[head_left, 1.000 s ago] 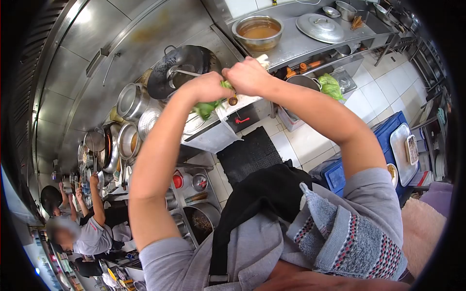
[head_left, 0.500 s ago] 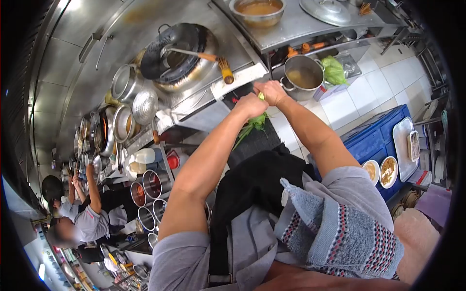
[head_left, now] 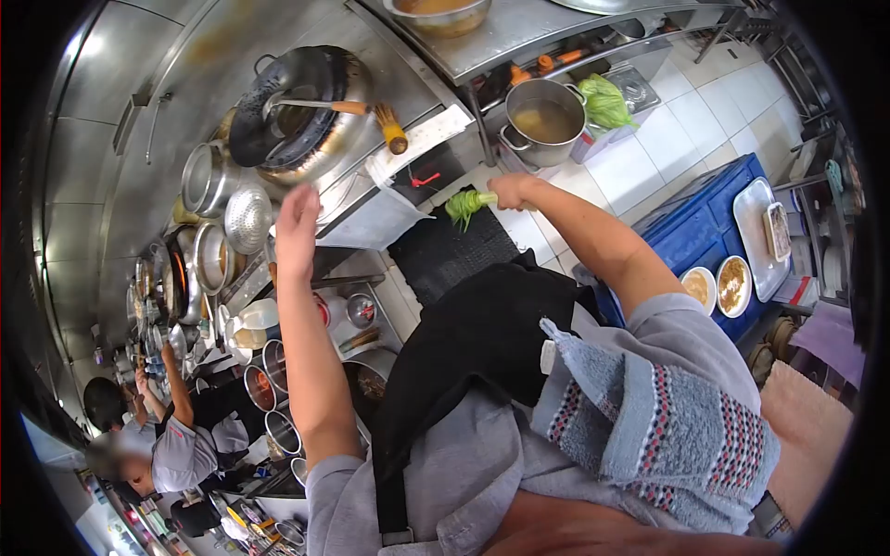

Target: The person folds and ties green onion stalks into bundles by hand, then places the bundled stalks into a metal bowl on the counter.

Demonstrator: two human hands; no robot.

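Observation:
Closed round the pale stem end of a bunch of leafy greens [head_left: 468, 208], my right hand [head_left: 513, 191] holds it over the dark floor mat [head_left: 445, 246]. The leaves point to the left, away from my fist. My left hand [head_left: 297, 218] is raised near the stove edge, with fingers stretched out and nothing visible in them. Beyond it sits a black wok [head_left: 255, 125] with a wooden-handled ladle [head_left: 320, 107]. A bamboo brush [head_left: 390, 130] lies on the stove edge. A large steel pot [head_left: 545, 125] with cloudy liquid stands past my right hand.
A perforated strainer [head_left: 248, 218] and metal bowls crowd the stove at left. Blue bins [head_left: 695, 222] on the right carry a metal tray [head_left: 753, 199] and two bowls of food. Green leaves in a bag [head_left: 607, 102] sit beside the pot. A co-worker [head_left: 190, 454] stands at far left.
My hands have come apart: the left swung left toward the stove without the greens, and the right keeps them. The bunch now points left rather than down. The whole view has shifted slightly.

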